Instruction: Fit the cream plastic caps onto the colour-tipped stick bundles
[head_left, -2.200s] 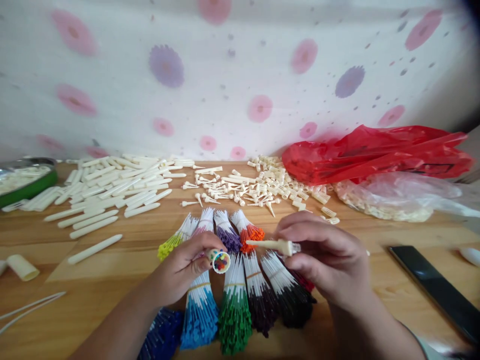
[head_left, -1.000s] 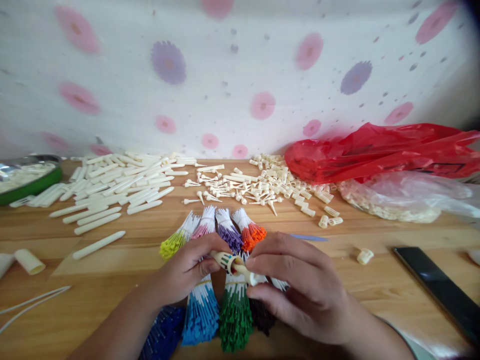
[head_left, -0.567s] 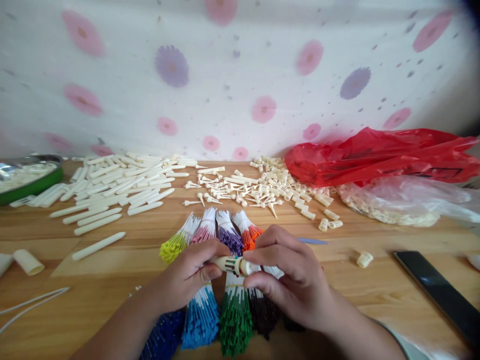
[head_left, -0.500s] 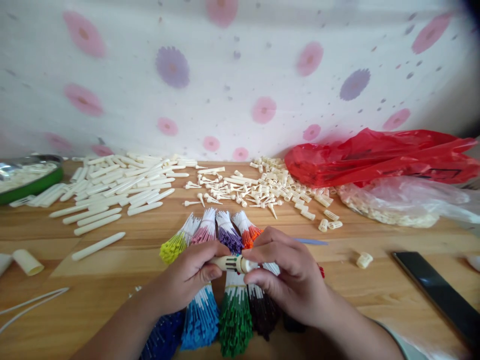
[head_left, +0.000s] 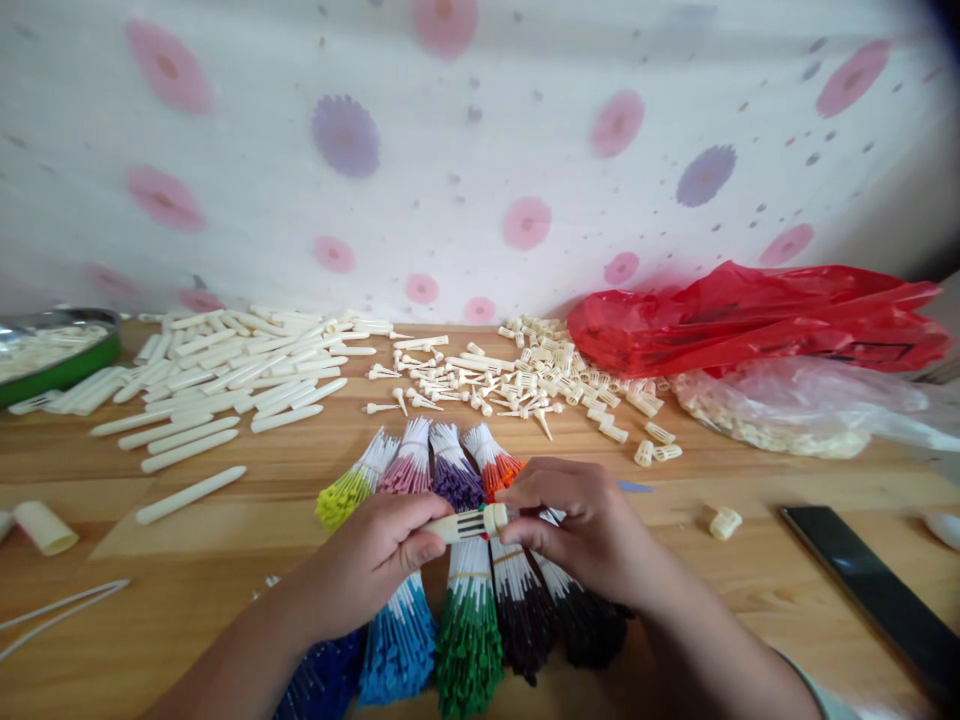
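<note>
Near the middle, my left hand grips the left part of a cream plastic pen-like tube, which has dark slots around its right part. My right hand pinches the tube's right end between thumb and fingers. Beneath and around both hands are bundles of white-stemmed sticks: a yellow bundle, a pink one, a purple one, an orange one, a light blue one, a green one and a black one.
Cream barrels lie piled at the back left beside a green-rimmed bowl. Small cream parts spread across the back middle. At right are a red bag, a clear bag and a phone.
My right hand's fingers have shifted slightly right along the tube's end, showing more of it. The black bundle below my right hand is more visible.
</note>
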